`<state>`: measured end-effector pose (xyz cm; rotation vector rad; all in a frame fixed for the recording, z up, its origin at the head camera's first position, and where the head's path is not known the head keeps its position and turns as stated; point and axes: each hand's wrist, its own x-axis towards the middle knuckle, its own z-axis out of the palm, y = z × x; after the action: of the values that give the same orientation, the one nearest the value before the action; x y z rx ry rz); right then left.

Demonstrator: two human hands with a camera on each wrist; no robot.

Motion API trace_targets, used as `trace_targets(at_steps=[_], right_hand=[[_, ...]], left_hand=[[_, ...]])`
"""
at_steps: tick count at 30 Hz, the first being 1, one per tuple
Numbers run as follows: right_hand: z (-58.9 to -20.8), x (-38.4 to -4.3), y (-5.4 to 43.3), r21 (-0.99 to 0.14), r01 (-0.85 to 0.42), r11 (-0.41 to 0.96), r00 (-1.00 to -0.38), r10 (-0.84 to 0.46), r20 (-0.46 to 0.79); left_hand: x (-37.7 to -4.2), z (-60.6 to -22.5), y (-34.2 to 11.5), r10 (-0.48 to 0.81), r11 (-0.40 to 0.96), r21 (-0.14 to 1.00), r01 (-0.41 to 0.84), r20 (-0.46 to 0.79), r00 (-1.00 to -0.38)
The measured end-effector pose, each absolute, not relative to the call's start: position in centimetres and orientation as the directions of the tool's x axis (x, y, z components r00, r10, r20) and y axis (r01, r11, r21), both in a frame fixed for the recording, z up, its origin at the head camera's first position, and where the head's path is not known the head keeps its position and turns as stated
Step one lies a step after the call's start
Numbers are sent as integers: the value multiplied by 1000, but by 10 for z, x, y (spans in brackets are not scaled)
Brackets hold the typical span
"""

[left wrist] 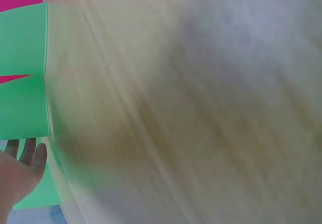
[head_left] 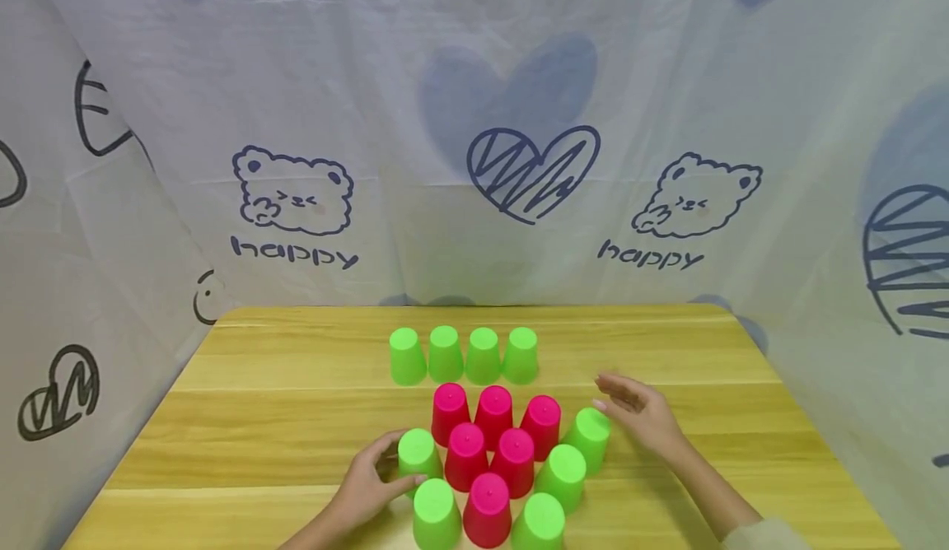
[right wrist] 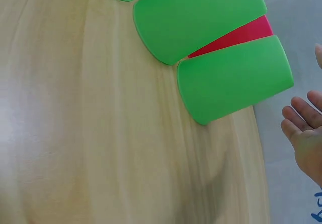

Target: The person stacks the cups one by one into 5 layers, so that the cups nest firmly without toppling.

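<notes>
Upside-down plastic cups stand on the wooden table [head_left: 245, 418]. My left hand [head_left: 368, 477] curves round a green cup [head_left: 418, 451] at the left side, thumb on its near side and fingers on its far side. In the left wrist view its fingertips show beside a green cup [left wrist: 22, 108]. My right hand [head_left: 643, 414] is held open beside and above the rearmost right green cup [head_left: 591, 439], holding nothing. In the right wrist view that hand's fingers are apart from the green cup [right wrist: 234, 80]. Between the hands, several magenta cups [head_left: 467, 455] form a triangle pointing toward me.
A row of several green cups [head_left: 483, 356] stands farther back. Other green cups [head_left: 436, 513] flank the magenta triangle in front, and the right-hand line includes a green cup [head_left: 561, 476]. A white printed curtain [head_left: 415, 229] hangs behind the table.
</notes>
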<state>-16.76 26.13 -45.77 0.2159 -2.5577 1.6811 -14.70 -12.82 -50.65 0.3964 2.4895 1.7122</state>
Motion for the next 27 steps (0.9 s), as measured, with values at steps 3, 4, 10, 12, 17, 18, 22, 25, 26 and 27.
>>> trace_targets(at_steps=[3, 4, 10, 12, 17, 18, 22, 25, 26, 27], right_hand=[[-461, -163, 264, -917, -159, 367, -987, -95, 133], [-462, -162, 265, -917, -163, 363, -985, -108, 133], [-470, -154, 268, -927, -166, 337, -981, -154, 120], [-472, -152, 267, -931, -166, 325, -980, -160, 119], [-478, -146, 265, -937, -150, 315, -984, -141, 110], [-479, -146, 265, -937, -143, 319, -985, -135, 104], [-483, -145, 265, -938, -107, 331, -991, -118, 71], [-487, -144, 264, -945, -97, 313, -991, -115, 63], [-489, -143, 264, -949, -98, 301, -992, -112, 66], [-490, -143, 263, -952, -100, 288, -991, -111, 71]], left_hand=[[-147, -507, -128, 262, 329, 932, 149, 61, -963], [-146, -507, -128, 262, 328, 933, 145, 58, -963], [-146, -506, -128, 255, 327, 936, 129, 44, -966], [-146, -506, -128, 252, 328, 936, 125, 41, -967], [-146, -507, -128, 252, 330, 935, 127, 42, -967], [-146, -506, -128, 254, 330, 935, 130, 44, -966], [-146, -506, -128, 259, 333, 933, 135, 48, -965], [-146, -505, -127, 259, 333, 934, 129, 41, -965], [-146, -505, -127, 259, 331, 935, 126, 39, -965], [-146, -505, -127, 259, 327, 937, 125, 38, -965]])
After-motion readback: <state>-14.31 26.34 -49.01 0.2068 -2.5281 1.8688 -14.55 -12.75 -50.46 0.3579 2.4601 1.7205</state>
